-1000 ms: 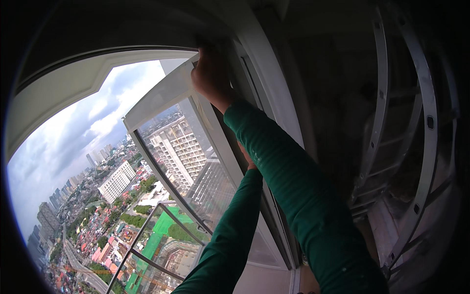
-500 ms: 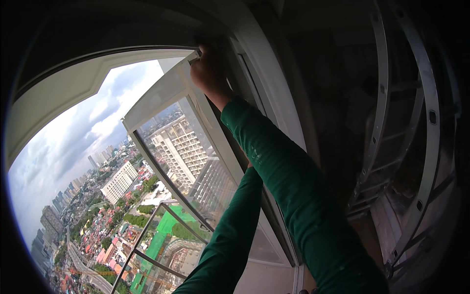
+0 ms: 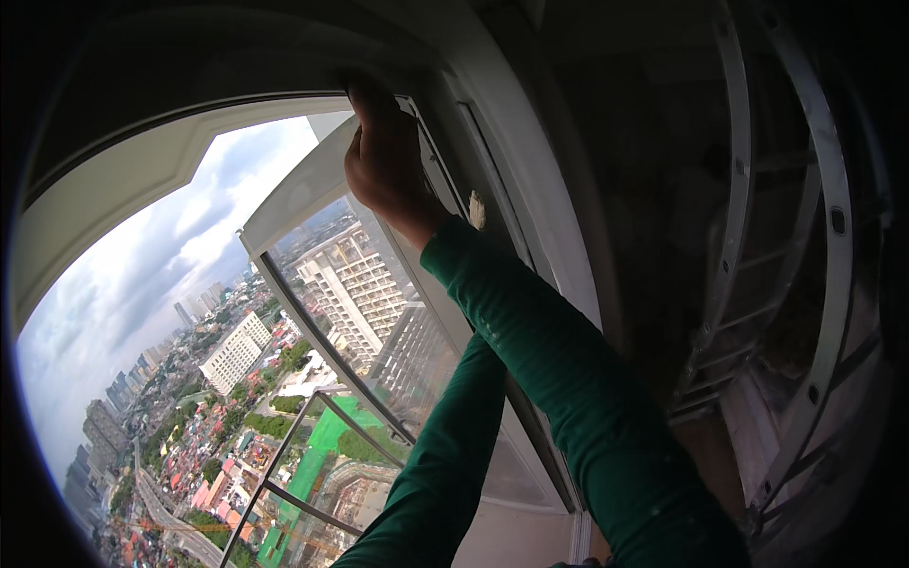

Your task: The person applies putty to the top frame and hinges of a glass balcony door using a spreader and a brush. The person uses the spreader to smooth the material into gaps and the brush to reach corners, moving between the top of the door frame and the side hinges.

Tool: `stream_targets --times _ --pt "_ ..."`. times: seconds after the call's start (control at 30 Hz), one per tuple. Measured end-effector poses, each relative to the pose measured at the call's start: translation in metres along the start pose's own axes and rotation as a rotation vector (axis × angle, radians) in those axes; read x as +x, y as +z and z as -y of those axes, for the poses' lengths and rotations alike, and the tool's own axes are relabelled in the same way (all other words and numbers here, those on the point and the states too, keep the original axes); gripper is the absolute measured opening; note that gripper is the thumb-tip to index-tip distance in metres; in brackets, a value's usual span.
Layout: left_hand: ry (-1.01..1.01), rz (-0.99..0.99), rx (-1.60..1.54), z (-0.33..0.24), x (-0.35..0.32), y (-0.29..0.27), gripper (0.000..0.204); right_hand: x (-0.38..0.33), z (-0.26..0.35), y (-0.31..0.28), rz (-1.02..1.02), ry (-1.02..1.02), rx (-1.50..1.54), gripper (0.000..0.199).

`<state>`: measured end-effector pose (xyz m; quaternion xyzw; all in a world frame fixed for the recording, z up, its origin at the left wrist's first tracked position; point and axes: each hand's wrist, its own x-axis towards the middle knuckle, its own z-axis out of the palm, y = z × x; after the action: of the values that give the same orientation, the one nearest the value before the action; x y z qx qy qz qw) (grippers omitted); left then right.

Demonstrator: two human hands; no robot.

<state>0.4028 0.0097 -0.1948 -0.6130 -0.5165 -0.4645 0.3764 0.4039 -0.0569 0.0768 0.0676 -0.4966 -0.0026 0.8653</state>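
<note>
The right hand [image 3: 383,166] has slid slightly up along the top rail of the open window sash [image 3: 379,303], at 12 o'clock; its grip curls over that white rail. The left hand is hidden behind the right sleeve [image 3: 559,379], so its grip cannot be told.

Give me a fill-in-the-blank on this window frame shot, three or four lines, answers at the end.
1. The right hand grips the top corner of the open window ____.
2. Both forearms wear long ____ sleeves.
3. The left hand is ____ behind the right forearm.
4. Through the glass pane, a ____ lies far below.

Missing words: sash; green; hidden; city
</note>
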Motion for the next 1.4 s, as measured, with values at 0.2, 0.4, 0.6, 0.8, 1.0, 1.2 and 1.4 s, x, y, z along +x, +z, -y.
stream_targets --times 0.2,0.4,0.6,0.8,1.0,1.2,1.4 --pt "-0.030 -0.034 0.012 0.009 0.007 0.000 0.041 0.028 0.061 -0.021 0.051 0.122 -0.034 0.055" --pt "-0.077 -0.080 0.041 0.014 0.012 -0.002 0.041 0.024 0.115 -0.031 0.046 0.011 -0.031 0.049" --pt "-0.093 -0.082 0.056 0.010 0.011 -0.002 0.043 0.034 0.113 -0.028 0.129 0.055 -0.063 0.052" --pt "-0.081 -0.151 0.085 0.016 0.018 -0.001 0.043 0.037 0.146 -0.025 0.076 -0.064 0.004 0.061" --pt "-0.026 -0.206 0.151 0.016 0.018 -0.001 0.041 0.043 0.156 -0.028 0.136 -0.248 -0.063 0.058" --pt "-0.238 -0.123 -0.241 0.011 0.018 -0.005 0.039 0.046 0.155 -0.020 0.076 -0.112 -0.114 0.065" --pt "-0.263 -0.122 -0.285 0.008 0.018 -0.006 0.039 0.047 0.154 -0.024 0.094 -0.144 -0.083 0.067"
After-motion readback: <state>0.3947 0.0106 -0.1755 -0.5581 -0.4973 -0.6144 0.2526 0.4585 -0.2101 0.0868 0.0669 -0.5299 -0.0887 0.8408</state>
